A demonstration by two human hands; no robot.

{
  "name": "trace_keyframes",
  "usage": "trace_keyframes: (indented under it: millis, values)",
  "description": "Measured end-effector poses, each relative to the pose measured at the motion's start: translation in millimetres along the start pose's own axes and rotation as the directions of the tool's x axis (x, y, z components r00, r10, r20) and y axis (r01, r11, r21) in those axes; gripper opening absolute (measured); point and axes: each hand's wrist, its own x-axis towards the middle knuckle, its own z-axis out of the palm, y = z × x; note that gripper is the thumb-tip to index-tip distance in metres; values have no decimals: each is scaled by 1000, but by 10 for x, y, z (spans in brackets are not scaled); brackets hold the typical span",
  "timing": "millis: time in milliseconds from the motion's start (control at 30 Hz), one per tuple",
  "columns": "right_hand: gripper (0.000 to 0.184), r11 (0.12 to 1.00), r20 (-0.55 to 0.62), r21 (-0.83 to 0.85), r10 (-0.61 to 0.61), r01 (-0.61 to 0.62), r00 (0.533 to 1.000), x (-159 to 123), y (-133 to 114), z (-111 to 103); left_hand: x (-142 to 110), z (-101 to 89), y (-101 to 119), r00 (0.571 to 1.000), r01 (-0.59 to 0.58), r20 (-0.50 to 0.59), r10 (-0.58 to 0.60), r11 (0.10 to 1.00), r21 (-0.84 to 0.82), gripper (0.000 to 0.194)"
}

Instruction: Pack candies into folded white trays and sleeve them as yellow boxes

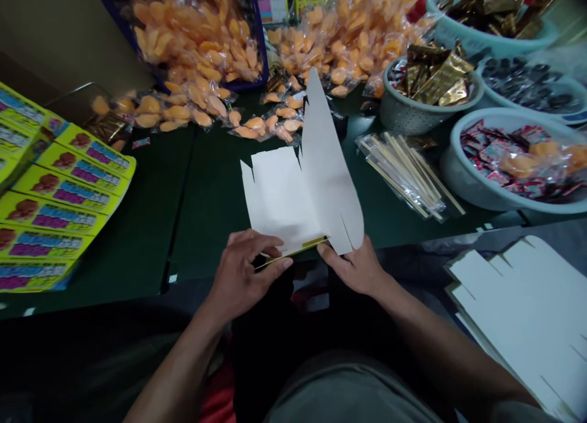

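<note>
A partly folded cardboard box (284, 194), white on its inner side, lies at the front edge of the dark green table. One tall panel (328, 160) of it stands up on the right, with slits cut in its edge. My left hand (245, 267) pinches the near edge of the box between thumb and fingers. At the near right corner, my right hand (355, 264) grips the same box, its thumb on the near edge and the other fingers partly hidden behind the standing panel. A thin yellow strip shows along that near edge.
Yellow printed boxes (64, 203) stand at the left. Bagged orange pieces (192, 38) fill a purple crate and spill across the back. Wrapped sticks (408, 172) lie right of the box, beside bowls (458, 160) of packets. Flat white cardboard blanks (532, 313) are stacked at lower right.
</note>
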Motion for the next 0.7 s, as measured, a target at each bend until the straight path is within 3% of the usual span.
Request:
trace_keyframes:
  millis: [33, 100, 167, 233, 333, 400, 467, 533, 700]
  values:
    - [28, 1000, -4, 6, 4, -4, 1000, 2, 3, 12, 45, -47, 28, 998, 13, 64, -14, 1000, 8, 17]
    - [33, 1000, -6, 22, 9, -9, 1000, 5, 10, 29, 151, -137, 92, 977, 55, 203, -62, 998, 40, 31]
    - [34, 999, -6, 51, 1, 0, 1000, 10, 14, 33, 264, -213, 153, 935, 104, 334, -120, 993, 63, 41]
    - [34, 997, -2, 80, -5, 5, 1000, 17, 14, 26, 370, -263, 199, 894, 132, 423, -146, 989, 61, 36]
    - [37, 994, 18, 112, 4, -6, 1000, 28, 13, 5, 509, -282, 239, 894, 78, 439, -85, 996, 34, 21]
    - [39, 992, 31, 125, 6, -10, 1000, 36, 17, -10, 602, -266, 265, 904, 24, 426, -32, 999, 25, 20]
    - [39, 991, 30, 133, 3, -7, 1000, 42, 26, -27, 703, -239, 305, 887, 27, 461, -32, 999, 18, 19]
    - [38, 989, 27, 145, 8, -11, 1000, 50, 36, -48, 806, -208, 352, 836, 105, 542, -90, 994, 2, 16]
    - [35, 986, 42, 165, 16, -23, 999, 77, 69, -97, 963, -125, 410, 649, 427, 701, -296, 904, -14, 18]
